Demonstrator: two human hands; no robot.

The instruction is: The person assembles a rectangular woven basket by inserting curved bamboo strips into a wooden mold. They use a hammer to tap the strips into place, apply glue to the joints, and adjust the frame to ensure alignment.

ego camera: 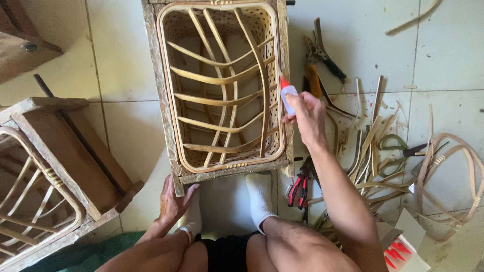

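At far left, a second wooden frame (60,166) with a bent cane rim is seen lying on the tiled floor (126,121). The left hand (173,201) is laid against the near left corner of the wooden mould (166,100), fingers spread and curled about the corner, nothing else gripped. The rattan basket (222,85) is seated inside that mould, mouth up, its long axis running away from the person; curved ribs are crossed over its open top. It lies between the two hands, the left at its near corner, the right at its right rim. Two white-socked feet (259,196) are set just below the mould. The right hand (306,117) is closed around a small white bottle with a red tip (287,95); the tip is pointed up and left, at or just beside the basket's right rim, though contact cannot be confirmed. Red-handled pliers (300,187) are noted on the floor near the right forearm. Further right, cutters (322,53), green-handled scissors (398,148), loose cane strips (370,156) and a cane loop (454,176) are scattered.
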